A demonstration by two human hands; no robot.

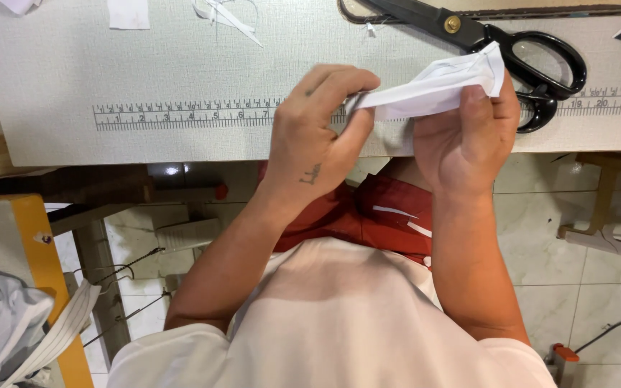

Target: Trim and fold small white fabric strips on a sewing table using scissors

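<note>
Both hands pinch a white cloth point(433, 88) over the counter point(181, 72): left hand point(318, 136) one end, right hand point(468, 129) the other. Scissors point(512, 50) lie near.

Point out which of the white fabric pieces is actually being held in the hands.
The folded white strip, pinched between the left hand and right hand over the table edge. The other white scraps lie loose at the table's far side, untouched.
</note>
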